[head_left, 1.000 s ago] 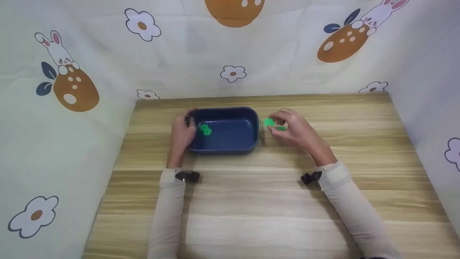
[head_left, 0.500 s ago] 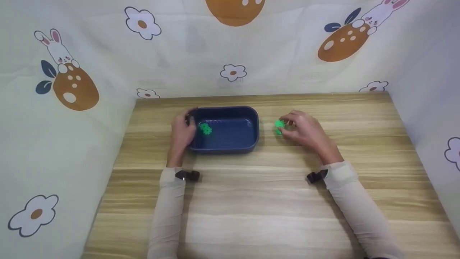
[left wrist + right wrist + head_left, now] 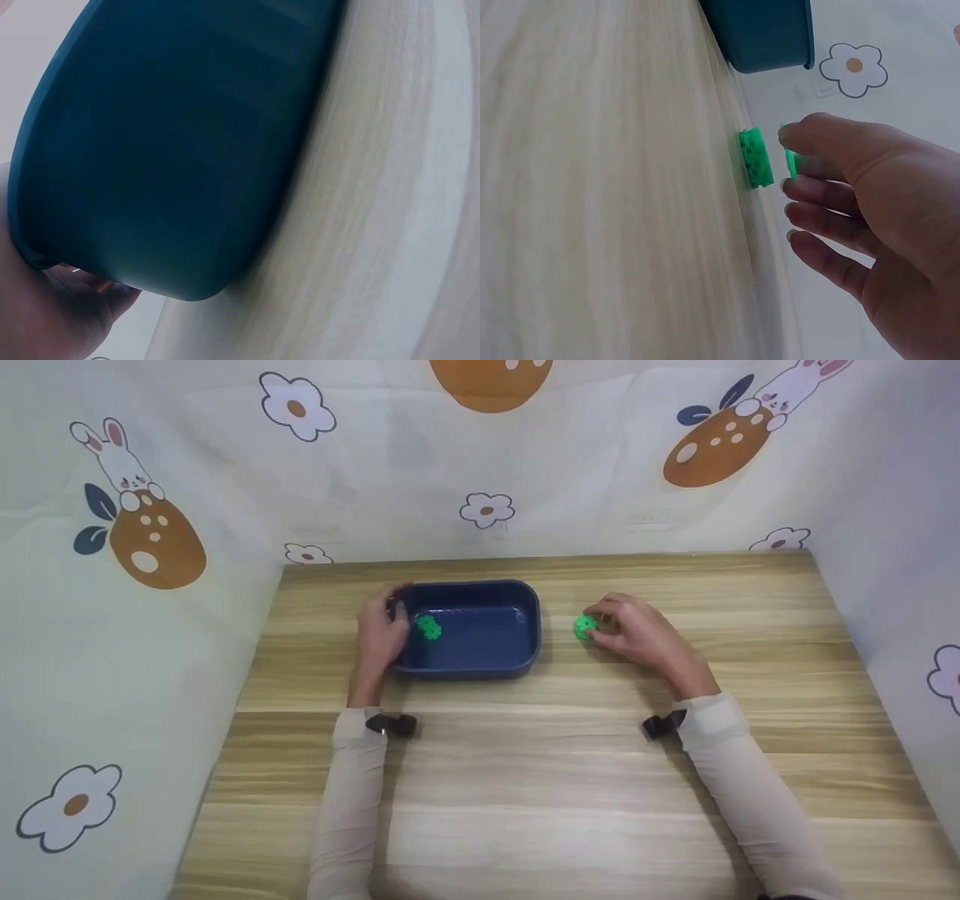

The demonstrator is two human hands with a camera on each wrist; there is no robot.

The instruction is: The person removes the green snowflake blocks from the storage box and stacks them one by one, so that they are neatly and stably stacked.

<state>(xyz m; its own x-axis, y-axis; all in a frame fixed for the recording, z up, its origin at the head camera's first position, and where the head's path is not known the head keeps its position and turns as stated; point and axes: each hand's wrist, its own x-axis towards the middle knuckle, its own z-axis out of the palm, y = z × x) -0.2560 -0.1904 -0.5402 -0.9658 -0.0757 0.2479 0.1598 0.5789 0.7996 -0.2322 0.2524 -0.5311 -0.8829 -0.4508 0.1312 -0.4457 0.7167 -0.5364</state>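
My left hand [image 3: 381,634] grips the left end of a dark blue rectangular container [image 3: 529,652], its thumb over the rim. Inside, near that end, lie green flower-shaped plastic discs [image 3: 429,628]; they overlap, so I cannot tell how many. Right of the container, my right hand [image 3: 637,631] pinches one thin green disc [image 3: 790,161] between thumb and forefinger. Just beneath it, a short stack of matching green discs [image 3: 756,159] sits on the table. The right wrist view shows a small gap between the held disc and the stack. Its other fingers are loosely bent.
The wood-grain table [image 3: 510,780] is bordered by a pale printed cloth [image 3: 585,472] at the back and both sides. A small black camera [image 3: 394,726] is strapped at the left wrist, another black camera [image 3: 662,726] at the right.
From beside the container's right end, my right hand has moved right and slightly down with the pinched disc, to over the stack. The left hand and container have stayed put.
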